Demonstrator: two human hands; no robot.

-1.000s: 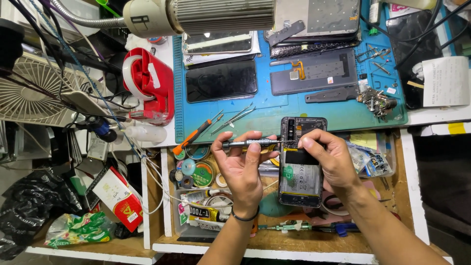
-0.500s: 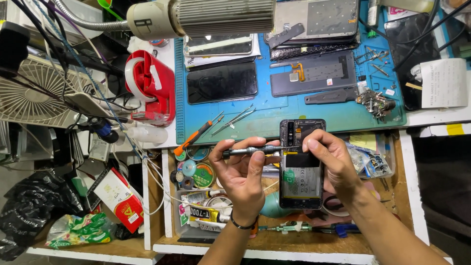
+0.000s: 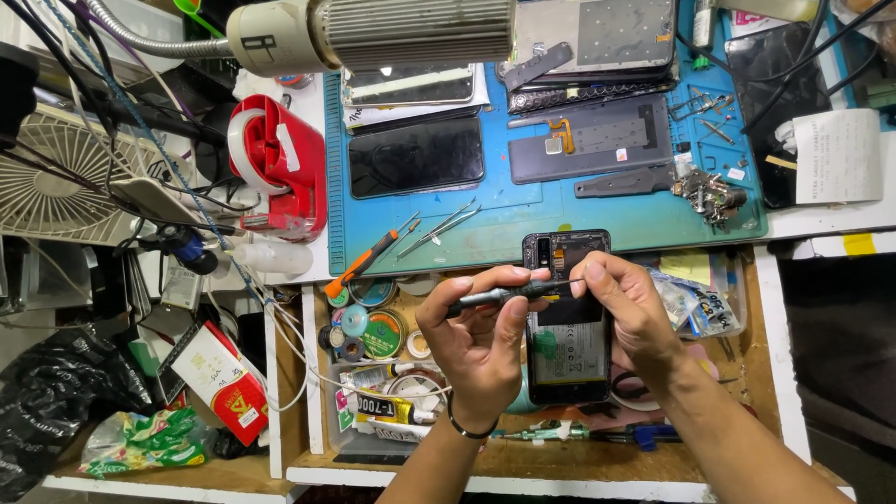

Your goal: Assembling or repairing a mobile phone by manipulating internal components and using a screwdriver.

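An opened phone [image 3: 567,322] with its back cover off lies over the open drawer, its battery and boards exposed. My left hand [image 3: 478,347] holds a thin dark precision screwdriver [image 3: 504,295] level across the phone's upper part. My right hand [image 3: 627,313] pinches the screwdriver's tip end between thumb and forefinger, just above the phone. A dark band sits on my left wrist.
A blue work mat [image 3: 485,210] carries a black phone screen [image 3: 416,156], a grey back cover [image 3: 590,138], tweezers [image 3: 439,229] and loose screws [image 3: 711,194]. A red tape dispenser [image 3: 278,166] stands left. An orange-handled tool [image 3: 364,262], several tins [image 3: 381,333] and glue tubes fill the drawer.
Both hands have shifted slightly lower and to the right with the screwdriver. My right fingers now close on its tip end rather than resting on the phone.
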